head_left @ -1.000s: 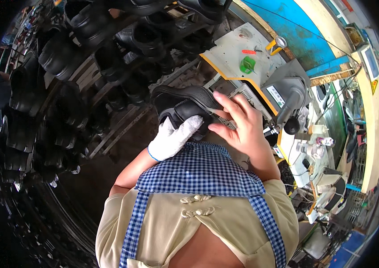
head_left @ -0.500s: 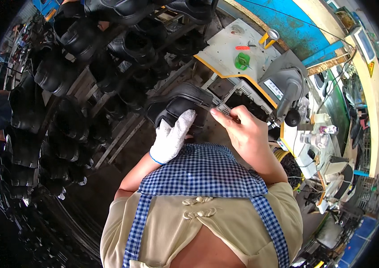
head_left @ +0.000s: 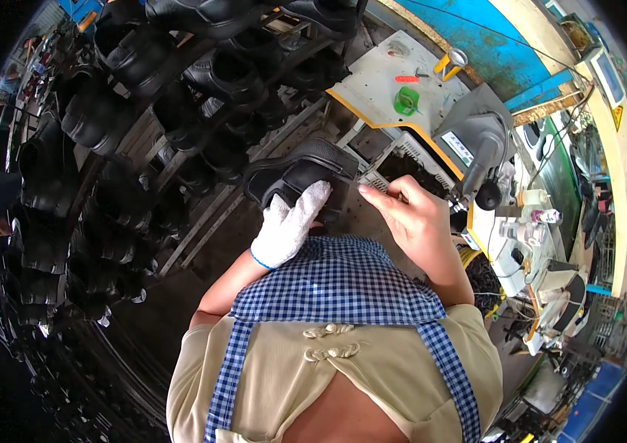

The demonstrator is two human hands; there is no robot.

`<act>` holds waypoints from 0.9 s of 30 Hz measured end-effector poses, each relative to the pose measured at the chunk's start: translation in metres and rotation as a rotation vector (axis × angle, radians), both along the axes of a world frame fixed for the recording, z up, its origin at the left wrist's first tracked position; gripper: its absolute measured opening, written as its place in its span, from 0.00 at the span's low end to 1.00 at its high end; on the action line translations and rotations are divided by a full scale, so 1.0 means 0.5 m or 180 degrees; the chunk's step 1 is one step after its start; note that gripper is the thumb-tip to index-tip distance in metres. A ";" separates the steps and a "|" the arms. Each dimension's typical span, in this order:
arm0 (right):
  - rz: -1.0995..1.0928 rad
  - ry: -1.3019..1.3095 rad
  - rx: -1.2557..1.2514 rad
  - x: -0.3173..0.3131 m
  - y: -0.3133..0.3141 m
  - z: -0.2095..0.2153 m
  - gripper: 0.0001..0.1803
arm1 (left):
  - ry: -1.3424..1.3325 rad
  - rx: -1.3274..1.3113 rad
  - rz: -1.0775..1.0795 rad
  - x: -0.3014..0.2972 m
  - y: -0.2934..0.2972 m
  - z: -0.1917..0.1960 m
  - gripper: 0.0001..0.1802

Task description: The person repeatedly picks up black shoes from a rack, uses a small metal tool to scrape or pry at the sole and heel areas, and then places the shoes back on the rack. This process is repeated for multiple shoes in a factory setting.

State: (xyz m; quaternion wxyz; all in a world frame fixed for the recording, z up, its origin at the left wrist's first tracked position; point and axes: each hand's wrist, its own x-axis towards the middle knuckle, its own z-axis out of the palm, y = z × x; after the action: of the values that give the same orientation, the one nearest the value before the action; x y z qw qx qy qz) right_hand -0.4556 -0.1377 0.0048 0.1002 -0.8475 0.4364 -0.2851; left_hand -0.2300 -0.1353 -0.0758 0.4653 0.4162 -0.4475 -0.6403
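In front of my blue-checked apron, a black shoe (head_left: 306, 167) is held tilted on its side. My left hand (head_left: 289, 224), in a white knit glove with a blue cuff edge, grips it from the near side, thumb pressed along the upper. The glove covers part of the shoe. My bare right hand (head_left: 411, 214) is just right of the shoe's right end, index finger and thumb drawn together in a pinch and the other fingers curled. Whatever those fingertips hold, if anything, is too small to make out.
Racks of black shoes (head_left: 132, 55) fill the left. Ahead to the right stands a white worktable (head_left: 372, 88) with a green tape-like roll (head_left: 406, 101), a yellow-and-silver can (head_left: 450, 63) and a grey machine (head_left: 476, 136). A pale crate (head_left: 420, 159) holding dark items sits under its edge.
My right hand has shifted slightly right and nearer to me, a little farther from the shoe. The left hand keeps its grip. The whole view has moved a little.
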 end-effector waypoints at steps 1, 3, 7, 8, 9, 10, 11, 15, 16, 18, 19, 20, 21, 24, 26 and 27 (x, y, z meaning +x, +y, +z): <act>-0.0045 0.0061 -0.0088 0.003 0.001 0.000 0.25 | -0.0362 -0.0311 -0.0055 0.007 -0.005 -0.023 0.17; -0.0146 0.0191 -0.0266 0.019 0.002 -0.001 0.26 | -0.0451 -0.0522 -0.0110 0.008 -0.007 -0.031 0.18; -0.0217 0.0368 -0.0157 0.031 0.005 0.009 0.27 | 0.0122 0.0019 -0.0017 -0.003 -0.006 0.001 0.18; -0.0212 0.0353 -0.0135 0.023 0.006 0.012 0.28 | 0.0137 0.0188 0.0029 -0.001 -0.006 0.002 0.19; -0.0219 0.0368 -0.0135 0.019 0.008 0.010 0.28 | 0.0065 0.0085 -0.0001 -0.001 -0.007 -0.003 0.19; -0.0226 0.0383 -0.0135 0.016 0.010 0.007 0.28 | -0.0006 -0.0018 -0.0031 0.001 -0.009 -0.011 0.20; -0.0232 0.0399 -0.0133 0.014 0.011 0.004 0.28 | -0.0076 -0.0119 -0.0060 0.002 -0.010 -0.015 0.21; -0.0222 0.0351 -0.0176 0.027 -0.001 -0.001 0.28 | 0.0357 0.0617 0.0101 -0.005 -0.009 0.007 0.21; -0.0181 0.0315 -0.0150 0.021 -0.003 0.001 0.29 | 0.0331 0.0613 0.0137 -0.005 -0.009 0.012 0.21; -0.0152 0.0310 -0.0152 0.019 -0.007 -0.001 0.29 | 0.0154 0.0417 0.0017 -0.001 -0.012 0.010 0.21; -0.0165 0.0341 -0.0180 0.021 -0.007 -0.007 0.29 | 0.0004 0.0224 -0.0140 0.006 -0.014 0.000 0.21; -0.0177 0.0371 -0.0208 0.024 -0.009 -0.010 0.29 | -0.0145 0.0031 -0.0296 0.009 -0.016 -0.012 0.20; -0.0165 0.0284 -0.0226 0.032 -0.013 -0.012 0.28 | -0.0201 -0.0067 -0.0264 0.007 -0.017 -0.018 0.20; -0.0227 -0.0033 -0.0287 0.046 -0.031 -0.024 0.23 | 0.0455 0.0725 -0.0079 -0.003 -0.014 0.010 0.18; -0.0292 -0.0421 -0.0071 0.029 -0.044 -0.039 0.20 | 0.0179 -0.0003 0.0001 -0.001 -0.025 -0.009 0.17; -0.0321 -0.0685 0.0173 0.020 -0.049 -0.048 0.20 | 0.0036 -0.0340 0.0037 -0.001 -0.025 -0.016 0.17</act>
State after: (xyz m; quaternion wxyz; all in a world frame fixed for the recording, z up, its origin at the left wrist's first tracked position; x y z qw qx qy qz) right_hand -0.4459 -0.1620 -0.0191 0.1549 -0.7859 0.4728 -0.3672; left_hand -0.2305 -0.1478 -0.0840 0.4931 0.3897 -0.4760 -0.6151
